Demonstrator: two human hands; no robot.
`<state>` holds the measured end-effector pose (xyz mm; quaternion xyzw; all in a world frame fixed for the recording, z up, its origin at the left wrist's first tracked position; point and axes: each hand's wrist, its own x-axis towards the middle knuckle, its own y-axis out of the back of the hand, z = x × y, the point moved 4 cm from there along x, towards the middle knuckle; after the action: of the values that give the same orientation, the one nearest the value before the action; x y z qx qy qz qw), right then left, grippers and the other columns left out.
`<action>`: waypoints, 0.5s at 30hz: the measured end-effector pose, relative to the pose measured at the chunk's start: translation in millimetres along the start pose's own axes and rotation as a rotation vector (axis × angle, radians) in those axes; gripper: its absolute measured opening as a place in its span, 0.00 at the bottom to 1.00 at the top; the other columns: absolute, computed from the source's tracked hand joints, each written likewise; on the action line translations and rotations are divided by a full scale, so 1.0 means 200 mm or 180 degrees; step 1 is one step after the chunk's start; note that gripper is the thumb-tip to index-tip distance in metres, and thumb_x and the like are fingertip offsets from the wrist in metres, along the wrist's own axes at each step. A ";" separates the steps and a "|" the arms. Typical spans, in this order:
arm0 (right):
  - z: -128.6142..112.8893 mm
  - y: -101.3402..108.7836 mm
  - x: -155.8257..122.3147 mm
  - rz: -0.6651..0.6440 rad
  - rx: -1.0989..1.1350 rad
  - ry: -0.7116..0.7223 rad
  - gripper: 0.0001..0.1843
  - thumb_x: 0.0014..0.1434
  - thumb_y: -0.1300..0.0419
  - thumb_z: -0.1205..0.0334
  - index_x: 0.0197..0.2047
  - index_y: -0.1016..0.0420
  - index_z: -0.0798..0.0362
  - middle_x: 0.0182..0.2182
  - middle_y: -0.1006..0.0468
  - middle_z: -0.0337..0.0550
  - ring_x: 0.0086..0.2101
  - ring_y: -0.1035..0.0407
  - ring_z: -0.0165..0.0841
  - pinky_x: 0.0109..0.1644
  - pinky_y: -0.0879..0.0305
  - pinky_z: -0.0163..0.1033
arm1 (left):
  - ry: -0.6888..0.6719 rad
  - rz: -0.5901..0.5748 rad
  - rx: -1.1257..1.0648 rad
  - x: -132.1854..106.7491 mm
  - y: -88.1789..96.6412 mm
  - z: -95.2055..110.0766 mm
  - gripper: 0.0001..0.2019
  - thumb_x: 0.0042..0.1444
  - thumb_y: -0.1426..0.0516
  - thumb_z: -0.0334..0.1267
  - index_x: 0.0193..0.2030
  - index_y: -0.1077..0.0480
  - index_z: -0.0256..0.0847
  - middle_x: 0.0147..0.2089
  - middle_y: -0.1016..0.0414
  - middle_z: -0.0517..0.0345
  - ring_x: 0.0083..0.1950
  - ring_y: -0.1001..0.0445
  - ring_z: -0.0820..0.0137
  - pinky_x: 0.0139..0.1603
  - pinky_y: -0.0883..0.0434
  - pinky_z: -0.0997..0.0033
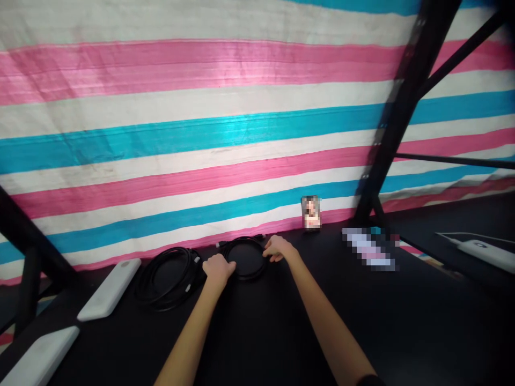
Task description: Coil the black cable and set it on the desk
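A small ring of coiled black cable (246, 277) lies on the black table top between my two hands. At its far side are the cable's plug ends, one a dark connector (260, 236). My left hand (218, 268) is at the ring's left side, fingers curled and thumb pointing right; its fingertips are partly hidden. On the right side, my right hand (279, 247) pinches the edge of the ring with bent fingers. Just left of my left hand lies a larger coil of black cable (145, 289) with light-coloured plugs.
Two white flat slabs (109, 289) lie at the left. A small upright phone-like thing (311, 214) leans at the striped sheet (225, 131). Further right are a blurred flat item (368, 249) and a white device with a cord (486, 253). Dark metal posts (398, 134) flank the table.
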<state>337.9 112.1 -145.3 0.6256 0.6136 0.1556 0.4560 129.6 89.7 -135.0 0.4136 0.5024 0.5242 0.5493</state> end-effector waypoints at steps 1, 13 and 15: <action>0.00 0.00 0.00 -0.0012 0.0001 0.0008 0.16 0.40 0.31 0.67 0.36 0.24 0.58 0.22 0.21 0.44 0.27 0.23 0.35 0.30 0.27 0.32 | 0.0012 0.0016 -0.0019 0.00 0.00 0.00 0.23 0.51 0.48 0.47 0.46 0.29 0.28 0.49 0.26 0.33 0.52 0.28 0.51 0.47 0.35 0.60; 0.02 0.01 0.00 -0.0135 0.0230 0.0088 0.20 0.38 0.28 0.63 0.37 0.24 0.58 0.24 0.20 0.45 0.24 0.24 0.34 0.26 0.28 0.30 | 0.0136 -0.0292 -0.0554 0.07 -0.04 -0.07 0.20 0.50 0.48 0.52 0.34 0.28 0.35 0.35 0.20 0.42 0.37 0.21 0.57 0.40 0.31 0.65; 0.02 0.01 0.00 -0.0117 0.0258 0.0092 0.21 0.39 0.28 0.63 0.38 0.24 0.58 0.24 0.20 0.45 0.24 0.24 0.33 0.26 0.28 0.30 | 0.0094 -0.0435 -0.0680 0.08 -0.05 -0.07 0.18 0.51 0.48 0.51 0.29 0.28 0.36 0.30 0.20 0.47 0.31 0.21 0.61 0.37 0.31 0.67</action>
<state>343.1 110.5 -146.1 0.6298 0.6373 0.1313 0.4241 115.6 102.9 -148.2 0.3098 0.4788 0.5422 0.6171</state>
